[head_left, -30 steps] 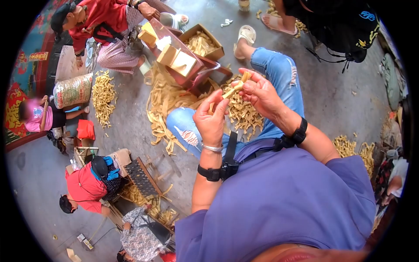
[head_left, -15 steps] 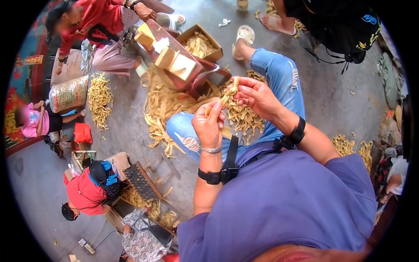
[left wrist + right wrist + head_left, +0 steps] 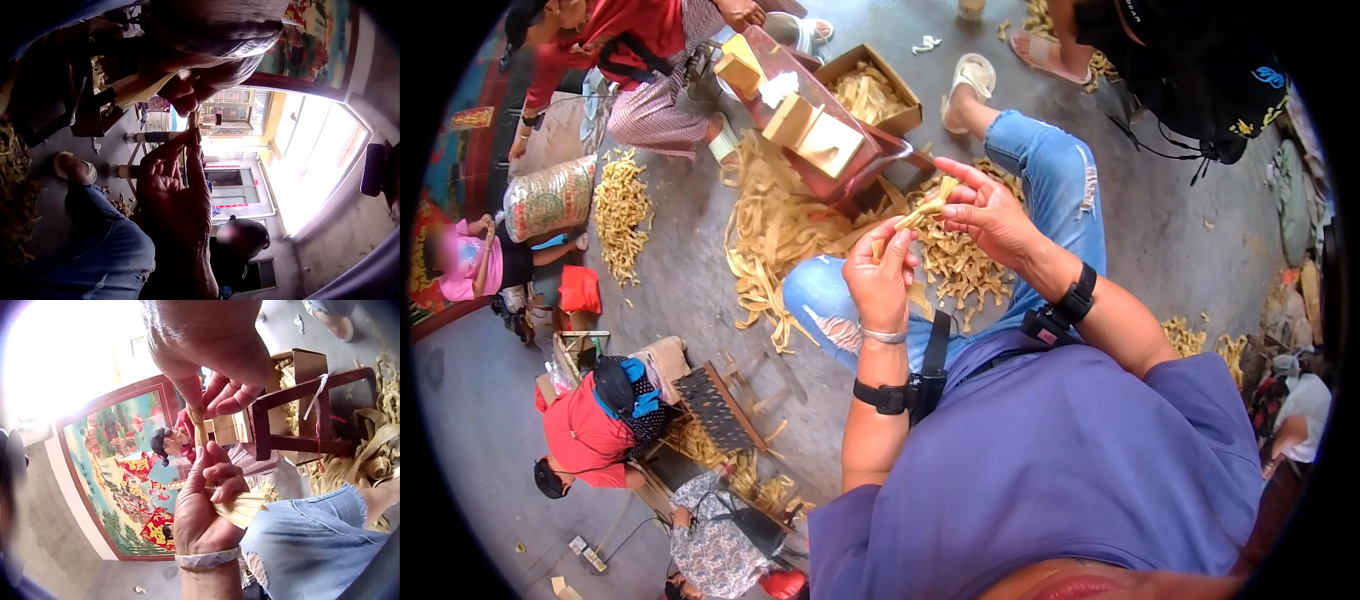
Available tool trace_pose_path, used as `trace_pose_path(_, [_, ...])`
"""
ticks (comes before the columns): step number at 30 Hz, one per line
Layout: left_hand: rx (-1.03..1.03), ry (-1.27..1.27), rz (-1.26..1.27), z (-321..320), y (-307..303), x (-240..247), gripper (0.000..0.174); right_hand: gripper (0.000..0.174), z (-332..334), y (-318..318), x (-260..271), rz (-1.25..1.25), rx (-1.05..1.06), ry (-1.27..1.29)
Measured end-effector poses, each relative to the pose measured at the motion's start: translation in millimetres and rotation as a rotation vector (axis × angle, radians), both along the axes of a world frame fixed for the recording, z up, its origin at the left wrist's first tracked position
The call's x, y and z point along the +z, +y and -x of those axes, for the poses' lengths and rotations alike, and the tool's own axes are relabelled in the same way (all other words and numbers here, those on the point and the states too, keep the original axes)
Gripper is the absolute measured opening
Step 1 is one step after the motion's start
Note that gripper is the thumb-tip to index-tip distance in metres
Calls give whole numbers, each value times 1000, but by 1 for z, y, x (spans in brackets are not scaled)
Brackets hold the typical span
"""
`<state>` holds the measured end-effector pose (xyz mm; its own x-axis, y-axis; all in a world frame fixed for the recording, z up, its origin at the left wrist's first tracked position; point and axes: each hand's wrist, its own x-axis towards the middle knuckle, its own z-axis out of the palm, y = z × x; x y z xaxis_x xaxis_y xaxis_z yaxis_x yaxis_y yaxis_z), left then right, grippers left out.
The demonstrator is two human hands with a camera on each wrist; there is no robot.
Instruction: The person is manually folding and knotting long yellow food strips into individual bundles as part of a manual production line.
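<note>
A pale yellow flat strip (image 3: 923, 213), like tofu skin, stretches between both hands in the head view. My left hand (image 3: 878, 272) pinches its near end between thumb and fingers. At the far end, the thumb and fingers of my right hand (image 3: 988, 218) pinch it, while the index finger points outward. In the right wrist view, a knot (image 3: 197, 414) sits right at the right fingertips, and the strip's wide tail (image 3: 242, 509) comes out under the left palm. Below the hands lies a pile of knotted pieces (image 3: 962, 262), partly hidden by them.
Long loose strips (image 3: 770, 215) heap left of the knotted pile. Behind them, a red-brown stool (image 3: 840, 188) carries yellow blocks (image 3: 812, 135). A cardboard box (image 3: 908, 117) of strips stands beside it. My bent knees flank the pile. Other people sit around, near a full sack (image 3: 550, 198).
Both hands keep hold of the strip. The right index finger, folded in half a second ago, now extends outward. The strip's free end at the right hand has tipped from upright toward a slant.
</note>
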<state>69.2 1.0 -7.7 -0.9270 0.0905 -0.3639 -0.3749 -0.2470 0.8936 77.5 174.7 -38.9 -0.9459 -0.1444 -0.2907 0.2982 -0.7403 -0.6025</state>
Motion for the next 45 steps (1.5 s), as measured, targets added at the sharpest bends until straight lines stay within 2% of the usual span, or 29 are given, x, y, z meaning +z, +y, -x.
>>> trace_pose_path(3, [15, -10, 14, 3, -3, -8, 18, 70, 3, -4, 2, -81, -12, 9])
trace_pose_path(6, [-21, -55, -14, 4, -7, -17, 18, 61, 7, -4, 0, -104, -15, -4])
trace_pose_path(9, [-26, -73, -48, 11, -6, -22, 18, 44, 21, -7, -9, -180, 40, 12])
trace_pose_path(10, [-20, -73, -56, 14, -6, -21, 18, 27, 29, -5, -11, -197, 114, 41])
trace_pose_path(13, [52, 77, 63, 36, -3, 0, 20, 25, 59, -8, -7, -239, 120, 103])
trace_pose_path(15, [15, 123, 151, 55, -14, -7, 22, 24, 81, -12, 0, -313, 172, 120])
trace_pose_path(17, [13, 137, 207, 74, -22, -7, 22, 24, 101, -20, 9, -398, 186, 256])
trace_pose_path(20, [47, 174, 152, 101, -26, -6, 20, 24, 135, -25, -2, -489, 253, 319])
trace_pose_path(25, [99, 151, 151, 137, -30, -27, 17, 23, 172, -33, -7, -563, 278, 189])
trace_pose_path(28, [132, 139, 128, 149, -31, -41, 18, 18, 185, -39, -13, -654, 275, 168])
trace_pose_path(30, [148, 148, 102, 153, -31, -44, 17, 19, 190, -39, -14, -624, 277, 150])
trace_pose_path(42, [183, 124, 295, 159, -28, -42, 13, 19, 199, -42, -24, -640, 320, 144])
trace_pose_path(45, [196, 130, 205, 162, -27, -45, 13, 19, 207, -45, -31, -614, 275, 139])
